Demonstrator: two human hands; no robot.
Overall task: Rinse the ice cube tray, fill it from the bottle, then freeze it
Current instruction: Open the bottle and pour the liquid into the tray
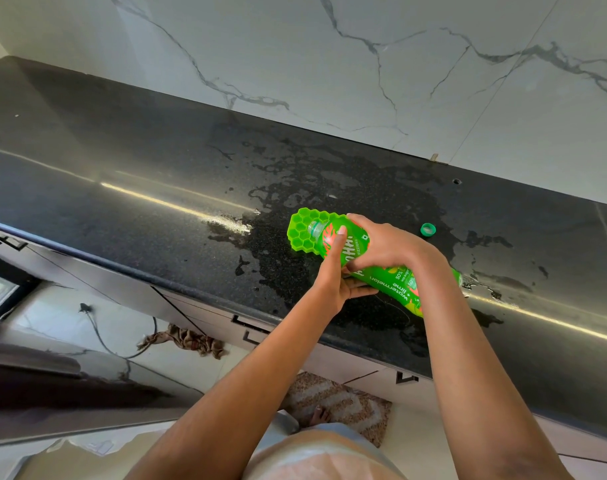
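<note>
A bright green honeycomb ice cube tray [303, 233] lies flat on the wet black countertop [156, 174]. A green bottle [399, 282] with a watermelon-lime label is tipped nearly level, its open mouth [316, 229] over the tray's cells. My right hand [385, 247] grips the bottle from above, near its shoulder. My left hand [333, 282] holds the bottle from below and the side, thumb up against the label. The bottle and hands hide the tray's right part.
The green bottle cap [428, 229] lies on the counter to the right of my hands. Puddles of water [329, 181] spread around and behind the tray. A marble wall [329, 64] backs the counter. Below are cabinet fronts, a floor mat [340, 403] and a crumpled cloth [187, 341].
</note>
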